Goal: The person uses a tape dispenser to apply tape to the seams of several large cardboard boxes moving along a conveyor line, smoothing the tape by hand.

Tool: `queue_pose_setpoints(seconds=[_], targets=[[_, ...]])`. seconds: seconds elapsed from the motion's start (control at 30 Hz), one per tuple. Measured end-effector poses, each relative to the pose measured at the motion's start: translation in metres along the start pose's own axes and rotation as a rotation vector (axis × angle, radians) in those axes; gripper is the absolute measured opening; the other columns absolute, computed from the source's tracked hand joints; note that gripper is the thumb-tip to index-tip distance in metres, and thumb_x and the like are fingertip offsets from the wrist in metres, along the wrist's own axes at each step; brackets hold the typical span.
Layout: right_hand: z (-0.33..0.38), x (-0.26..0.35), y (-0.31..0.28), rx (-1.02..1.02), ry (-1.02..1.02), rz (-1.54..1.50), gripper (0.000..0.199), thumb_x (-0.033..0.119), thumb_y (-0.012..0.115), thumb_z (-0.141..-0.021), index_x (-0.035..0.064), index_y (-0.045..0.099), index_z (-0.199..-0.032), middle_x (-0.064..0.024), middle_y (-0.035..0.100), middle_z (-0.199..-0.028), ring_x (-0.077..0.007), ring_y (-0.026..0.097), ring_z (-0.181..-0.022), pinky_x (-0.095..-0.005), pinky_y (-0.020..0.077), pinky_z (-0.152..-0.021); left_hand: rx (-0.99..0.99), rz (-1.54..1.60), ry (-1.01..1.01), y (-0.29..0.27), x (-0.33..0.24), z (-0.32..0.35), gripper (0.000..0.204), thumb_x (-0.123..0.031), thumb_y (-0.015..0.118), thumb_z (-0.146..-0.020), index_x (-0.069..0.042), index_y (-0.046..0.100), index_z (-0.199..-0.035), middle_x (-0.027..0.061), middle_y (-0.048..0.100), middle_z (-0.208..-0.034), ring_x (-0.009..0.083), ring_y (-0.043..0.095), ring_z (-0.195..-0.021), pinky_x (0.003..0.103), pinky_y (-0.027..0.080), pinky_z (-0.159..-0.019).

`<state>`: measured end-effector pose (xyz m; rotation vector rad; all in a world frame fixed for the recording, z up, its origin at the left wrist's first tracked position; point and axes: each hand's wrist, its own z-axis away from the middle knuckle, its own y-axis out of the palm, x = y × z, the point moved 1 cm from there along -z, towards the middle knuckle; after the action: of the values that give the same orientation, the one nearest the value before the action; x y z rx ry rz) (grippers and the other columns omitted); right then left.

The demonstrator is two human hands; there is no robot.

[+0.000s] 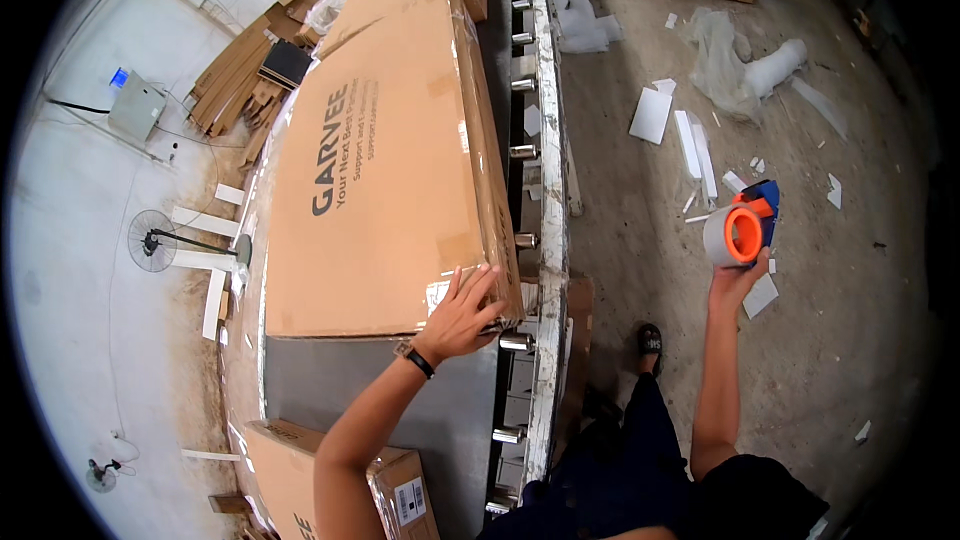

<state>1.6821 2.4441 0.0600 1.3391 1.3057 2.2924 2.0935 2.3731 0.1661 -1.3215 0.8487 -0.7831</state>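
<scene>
Shiny clear tape is already covering the right edge of the big brown box [385,180], and more is shining by the left hand [458,328], so the taping is looking mostly done; whether any is left, I cannot tell. The left hand is resting its fingers [485,280], spread a little and holding nothing, on the box's near right corner. The box is lying flat on the grey belt [455,380], mostly ahead and left of those fingers, its long side running away from them beside the rollers [524,152]. Well to their right, the right hand [738,283] is curling its fingers round the tape gun [742,215], whose blue and orange end is pointing ahead, away from them.
</scene>
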Motion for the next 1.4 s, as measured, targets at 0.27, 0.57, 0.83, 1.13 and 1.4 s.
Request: queue_pose_setpoints(seconds=[0.27, 0.57, 0.83, 1.13, 1.4], targets=[[0.121, -0.187, 0.163, 0.38, 0.051, 0.46, 0.05, 0.023, 0.053, -0.087, 0.0023, 0.041, -0.132, -0.0123, 0.051, -0.123, -0.0188, 0.047, -0.112, -0.0294, 0.034, -0.097, -0.106, -0.086, -0.095, 0.007, -0.002, 0.0, 0.073, -0.038, 0.073, -0.065, -0.023, 0.042, -0.129, 0.0188, 0.024, -0.143, 0.0362, 0.027, -0.131, 0.062, 0.018, -0.102], [0.111, -0.181, 0.146, 0.444, 0.369, 0.323, 0.055, 0.032, 0.05, -0.089, 0.0044, 0.037, -0.135, -0.0083, 0.046, -0.128, -0.0176, 0.043, -0.116, -0.028, 0.0313, -0.099, -0.009, 0.034, 0.068, 0.001, 0.003, -0.013, 0.045, -0.028, 0.073, -0.063, -0.01, 0.052, -0.098, 0.0098, 0.045, -0.125, 0.0323, 0.03, -0.129, 0.057, 0.015, -0.107], [0.061, -0.101, 0.03, 0.073, 0.355, 0.093, 0.054, 0.052, 0.044, -0.087, 0.0091, 0.047, -0.12, -0.0054, 0.052, -0.119, -0.0194, 0.051, -0.11, -0.0384, 0.0418, -0.094, -0.049, 0.074, 0.073, -0.005, 0.003, -0.012, 0.04, -0.035, 0.064, -0.075, -0.004, 0.05, -0.095, 0.0115, 0.047, -0.121, 0.0331, 0.034, -0.125, 0.049, 0.02, -0.109], [0.159, -0.138, 0.027, 0.797, 0.682, 0.65, 0.054, 0.032, 0.045, -0.09, 0.0, 0.04, -0.133, -0.01, 0.052, -0.121, -0.0166, 0.047, -0.111, -0.0285, 0.0349, -0.095, -0.084, 0.02, 0.016, 0.003, 0.001, -0.005, 0.052, -0.039, 0.059, -0.079, -0.016, 0.046, -0.124, 0.0156, 0.033, -0.139, 0.0325, 0.028, -0.131, 0.056, 0.016, -0.106], [0.228, -0.106, 0.005, 0.729, 0.706, 0.62, 0.06, 0.032, 0.05, -0.087, 0.0029, 0.034, -0.137, -0.0125, 0.046, -0.13, -0.019, 0.043, -0.118, -0.0304, 0.0322, -0.099, 0.003, -0.063, 0.029, -0.001, -0.002, -0.007, 0.064, -0.037, 0.058, -0.079, -0.011, 0.037, -0.134, 0.0077, 0.034, -0.141, 0.028, 0.024, -0.134, 0.053, 0.013, -0.109]])
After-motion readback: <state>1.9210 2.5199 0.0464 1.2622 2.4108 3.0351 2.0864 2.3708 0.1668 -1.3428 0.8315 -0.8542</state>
